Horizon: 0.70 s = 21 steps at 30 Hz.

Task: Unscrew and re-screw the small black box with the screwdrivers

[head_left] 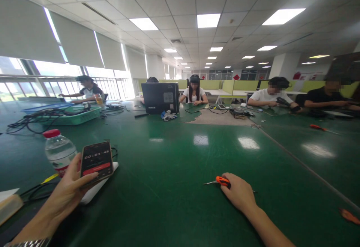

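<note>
A phone [97,157] with a running timer on its screen is gripped in my left hand [73,177], the thumb lying over the lower part of the screen. Just behind that hand stands a water bottle [59,150] with a red cap. Underneath the phone, a white flat object [97,190] lies partly hidden. My right hand [239,190] rests on the green table, its fingers closed around the orange and black handle of a screwdriver [222,181]. The metal shaft points left, close to the tabletop.
A green basket [81,117] with black cables stands at the left. A black computer case [160,98] sits at the back, white gloves [168,115] beside it. Another screwdriver [319,127] lies at right. Several people sit around the table [168,157].
</note>
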Motion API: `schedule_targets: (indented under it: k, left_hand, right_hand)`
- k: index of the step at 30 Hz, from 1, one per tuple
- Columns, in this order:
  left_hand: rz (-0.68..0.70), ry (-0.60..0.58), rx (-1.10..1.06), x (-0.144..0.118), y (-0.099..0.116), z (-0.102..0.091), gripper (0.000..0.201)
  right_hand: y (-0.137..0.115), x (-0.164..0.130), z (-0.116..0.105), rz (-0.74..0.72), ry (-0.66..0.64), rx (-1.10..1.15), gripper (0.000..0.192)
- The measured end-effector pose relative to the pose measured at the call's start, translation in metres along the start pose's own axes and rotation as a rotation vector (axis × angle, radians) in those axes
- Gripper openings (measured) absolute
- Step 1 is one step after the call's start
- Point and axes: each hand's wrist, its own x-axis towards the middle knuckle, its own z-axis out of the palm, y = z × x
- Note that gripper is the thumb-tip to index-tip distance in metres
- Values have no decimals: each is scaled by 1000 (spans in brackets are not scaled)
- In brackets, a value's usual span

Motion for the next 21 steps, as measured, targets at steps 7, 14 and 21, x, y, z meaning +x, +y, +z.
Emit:
schedule_targets:
  k: [7, 14, 21]
  left_hand:
    - [136, -96, 107, 11, -17, -13, 107]
    - [143, -78, 179, 10, -17, -12, 124]
    - [158, -39, 187, 13, -21, -12, 125]
  right_hand:
    - [-1, 1, -1, 15, -17, -2, 20]
    - [-1, 0, -1, 15, -5, 7, 21]
    - [0, 0, 0, -7, 9, 34, 21]
